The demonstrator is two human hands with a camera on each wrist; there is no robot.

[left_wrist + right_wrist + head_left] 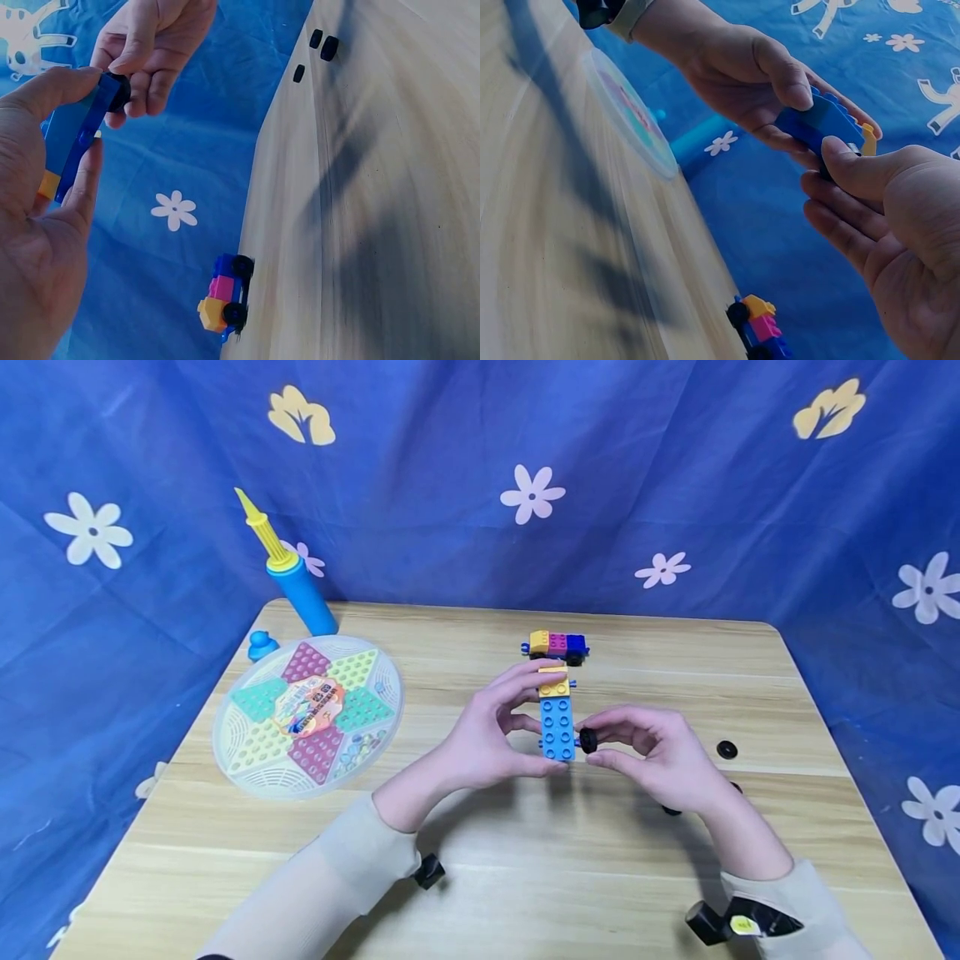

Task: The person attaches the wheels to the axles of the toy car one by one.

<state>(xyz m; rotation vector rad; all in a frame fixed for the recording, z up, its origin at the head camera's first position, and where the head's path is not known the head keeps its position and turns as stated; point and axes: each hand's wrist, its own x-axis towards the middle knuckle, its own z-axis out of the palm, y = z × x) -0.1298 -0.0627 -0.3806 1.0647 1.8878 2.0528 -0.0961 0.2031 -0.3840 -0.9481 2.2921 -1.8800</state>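
Observation:
A toy car of building blocks, light blue with a yellow block at its far end, is held above the table. My left hand grips it from the left side, fingers at the yellow end and thumb at the near end. My right hand pinches a black wheel between thumb and fingers at the blue axle stub on the car's near right side. In the left wrist view the wheel sits against the blue base; whether it is fully on the axle I cannot tell.
Behind the hands stands another block car in yellow, pink and dark blue. Loose black wheels lie to the right. At the left are a round Chinese checkers board, a blue and yellow pump and a small blue piece.

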